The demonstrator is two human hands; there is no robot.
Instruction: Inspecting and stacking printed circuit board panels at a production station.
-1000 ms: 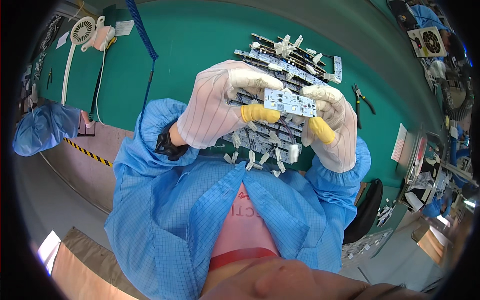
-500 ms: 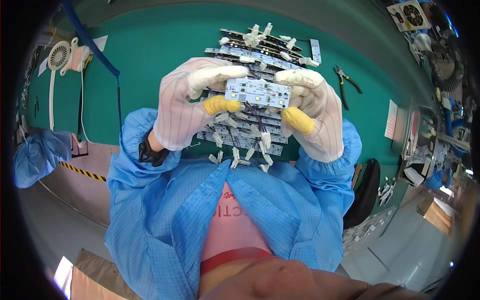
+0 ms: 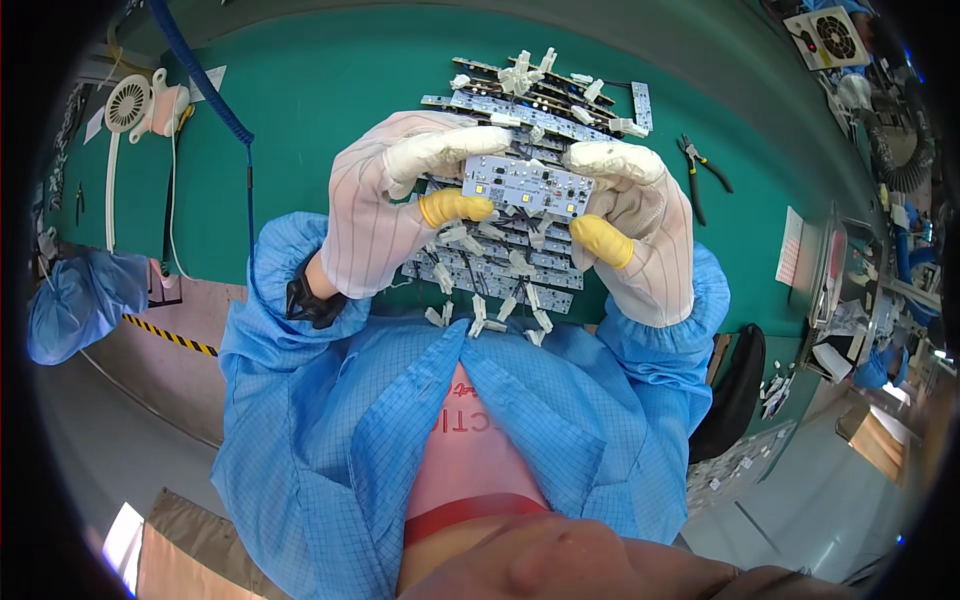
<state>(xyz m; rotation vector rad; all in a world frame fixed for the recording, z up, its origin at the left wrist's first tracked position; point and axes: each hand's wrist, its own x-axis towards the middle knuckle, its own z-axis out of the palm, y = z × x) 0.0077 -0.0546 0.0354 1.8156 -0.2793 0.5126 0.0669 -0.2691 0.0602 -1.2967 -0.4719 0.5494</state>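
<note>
Between my gloved hands I hold a small white circuit board (image 3: 527, 186) with yellow-square LEDs, its face turned up. My left hand (image 3: 420, 175), in a striped glove with a yellow thumb tip, is closed on the board's left end. Closed at the right end is my right hand (image 3: 630, 215), its yellow thumb tip by the lower corner. Beneath them lie rows of similar circuit boards (image 3: 550, 297) with white connectors (image 3: 480, 312) on short wires. The hands and the held board hide the middle of these rows.
Pliers (image 3: 703, 175) lie on the green mat (image 3: 310, 90), right of the boards. A small white fan (image 3: 130, 103) and a coiled blue cord (image 3: 210, 85) are at the left. A blue sleeve (image 3: 85, 300) of another person shows at the far left.
The whole view has shifted slightly, so everything appears a little further right. My hands keep the same hold on the circuit board, which looks nearly unchanged in pose.
</note>
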